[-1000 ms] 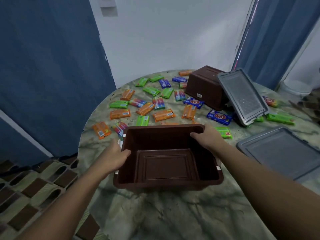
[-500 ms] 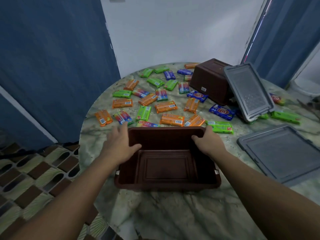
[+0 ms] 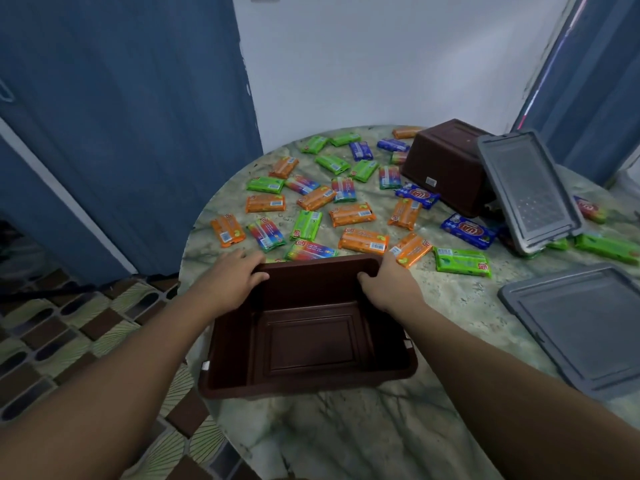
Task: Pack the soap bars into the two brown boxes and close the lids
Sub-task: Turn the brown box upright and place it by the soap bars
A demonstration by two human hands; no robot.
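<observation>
An open, empty brown box (image 3: 311, 344) stands on the near part of the round marble table (image 3: 346, 434). My left hand (image 3: 230, 278) grips its far left corner, thumb over the rim. My right hand (image 3: 389, 284) grips the far right corner the same way. Several wrapped soap bars (image 3: 351, 214) in orange, green, blue and rainbow colours lie scattered beyond the box. A second brown box (image 3: 446, 166) sits upside down at the back right. One grey lid (image 3: 528, 188) leans against it. Another grey lid (image 3: 585, 323) lies flat at the right.
Blue curtains hang at the left and back right, with a white wall between them. The table's left edge drops to a patterned tile floor (image 3: 69, 341). More green bars (image 3: 606, 247) lie behind the flat lid.
Both hands moved from the box's sides to its far corners. The box came down and settled flat, and more soap bars show beyond it.
</observation>
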